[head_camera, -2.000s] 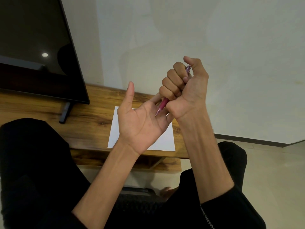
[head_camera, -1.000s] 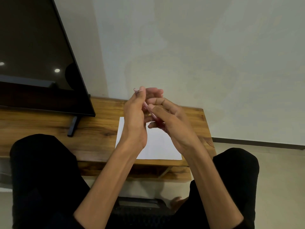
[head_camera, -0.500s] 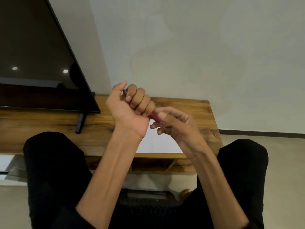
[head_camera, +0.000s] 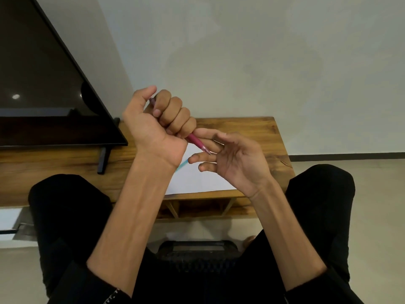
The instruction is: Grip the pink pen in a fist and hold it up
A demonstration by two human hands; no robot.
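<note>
The left hand (head_camera: 156, 130) is raised above the wooden table (head_camera: 258, 137), and its fingers are curled into a fist around a pink pen (head_camera: 195, 141). The pen passes through the fist; its tip comes out toward 4 o'clock and its back end shows near the thumb at 11 o'clock. The right hand (head_camera: 236, 160) is at 3 o'clock from the fist, palm up, fingers loosely bent and apart, holding nothing. The pen tip lies over these fingers; real contact cannot be told. Under the hands a white paper (head_camera: 197, 178) lies on the table, and a turquoise stick-like thing (head_camera: 182, 165) shows on it. At 9 o'clock a dark television (head_camera: 43, 95) stands on the table.
</note>
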